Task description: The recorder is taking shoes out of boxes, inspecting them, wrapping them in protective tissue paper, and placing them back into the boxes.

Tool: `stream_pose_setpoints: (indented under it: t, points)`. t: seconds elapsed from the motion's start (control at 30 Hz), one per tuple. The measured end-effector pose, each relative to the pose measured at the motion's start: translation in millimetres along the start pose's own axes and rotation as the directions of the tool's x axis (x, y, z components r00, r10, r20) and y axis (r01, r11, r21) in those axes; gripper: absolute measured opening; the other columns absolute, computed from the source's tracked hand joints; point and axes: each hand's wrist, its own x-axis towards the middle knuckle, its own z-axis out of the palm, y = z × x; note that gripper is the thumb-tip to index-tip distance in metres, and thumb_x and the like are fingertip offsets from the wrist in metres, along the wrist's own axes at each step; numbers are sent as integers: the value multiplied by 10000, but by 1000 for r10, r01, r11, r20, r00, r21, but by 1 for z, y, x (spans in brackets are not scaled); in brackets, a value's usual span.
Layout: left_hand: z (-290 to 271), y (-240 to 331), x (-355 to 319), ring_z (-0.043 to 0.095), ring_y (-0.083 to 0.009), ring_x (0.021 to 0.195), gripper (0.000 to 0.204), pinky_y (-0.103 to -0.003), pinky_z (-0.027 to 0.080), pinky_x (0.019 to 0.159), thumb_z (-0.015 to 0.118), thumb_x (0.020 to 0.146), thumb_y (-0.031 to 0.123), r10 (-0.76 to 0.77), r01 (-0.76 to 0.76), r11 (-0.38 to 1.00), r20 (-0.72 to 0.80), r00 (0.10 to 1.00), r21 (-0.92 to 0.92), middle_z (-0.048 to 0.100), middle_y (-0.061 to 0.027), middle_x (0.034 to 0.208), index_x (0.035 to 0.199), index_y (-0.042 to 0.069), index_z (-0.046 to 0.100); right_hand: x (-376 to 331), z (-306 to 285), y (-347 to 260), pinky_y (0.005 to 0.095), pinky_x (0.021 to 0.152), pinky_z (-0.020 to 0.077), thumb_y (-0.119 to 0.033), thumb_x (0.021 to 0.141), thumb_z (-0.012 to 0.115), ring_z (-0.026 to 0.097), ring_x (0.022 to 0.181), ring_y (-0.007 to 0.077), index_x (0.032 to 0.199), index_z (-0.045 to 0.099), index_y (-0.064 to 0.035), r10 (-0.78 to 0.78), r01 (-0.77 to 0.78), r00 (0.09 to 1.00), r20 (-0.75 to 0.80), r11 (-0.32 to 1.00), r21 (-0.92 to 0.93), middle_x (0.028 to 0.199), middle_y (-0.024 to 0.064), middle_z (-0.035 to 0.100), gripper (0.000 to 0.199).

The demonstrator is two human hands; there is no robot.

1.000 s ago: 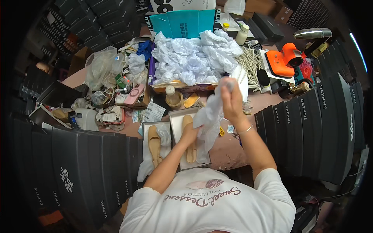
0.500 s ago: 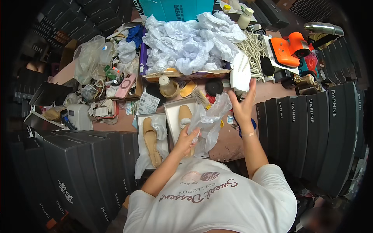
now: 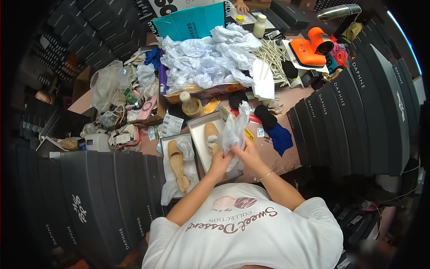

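Observation:
A crumpled sheet of white tissue paper (image 3: 235, 127) stands bunched up between my two hands, over the right-hand shoe box. My left hand (image 3: 219, 163) is closed on its lower left side. My right hand (image 3: 249, 157) grips the same sheet from the right, thumb toward the left hand. Under the paper, the open shoe box (image 3: 197, 127) contains a beige shoe (image 3: 211, 134) with a white wad in it; my hands and the paper cover its lower part. Beside it, a second open box (image 3: 193, 168) holds another beige shoe (image 3: 176, 165) on white tissue.
Behind the boxes sits a purple carton (image 3: 164, 80) heaped with crumpled white tissue (image 3: 201, 58). A blue cloth (image 3: 281, 139), a jar (image 3: 190, 105) and an orange device (image 3: 309, 49) lie about. Dark shoe boxes (image 3: 358, 116) are stacked on both sides. Another person's hand (image 3: 242, 6) shows at the back.
My right hand, open and apart at the right before, has come down and left and now grips the tissue paper. The loosely spread sheet is gathered into an upright bunch. The view has shifted.

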Motion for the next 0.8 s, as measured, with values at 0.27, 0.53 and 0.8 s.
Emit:
stream_pose_setpoints:
  t: [0.27,0.53,0.8]
  points:
    - [-36,24,-61,583,-146,623,449,-273,472,596,399,980,381,-70,104,914,100,993,-392,627,-84,778,967,-16,608,4,-5,-5,254,670,473,-29,846,607,576,743,77,957,659,-5,30,15,983,182,971,-239,848,0,656,124]
    - [-44,94,-100,577,-179,960,406,-285,450,831,647,872,291,544,-445,707,-20,839,550,601,-97,1045,1145,2,565,-18,30,-47,272,617,476,-39,767,648,575,675,99,997,635,1,-83,264,942,325,781,-566,769,62,654,233]
    - [-70,45,-80,588,-117,918,237,-261,461,825,567,928,225,208,-283,739,-193,959,-612,631,-22,1000,1077,43,597,-38,32,-49,259,733,473,-209,885,640,562,839,88,1128,577,-7,171,-196,971,165,969,150,996,17,616,323]
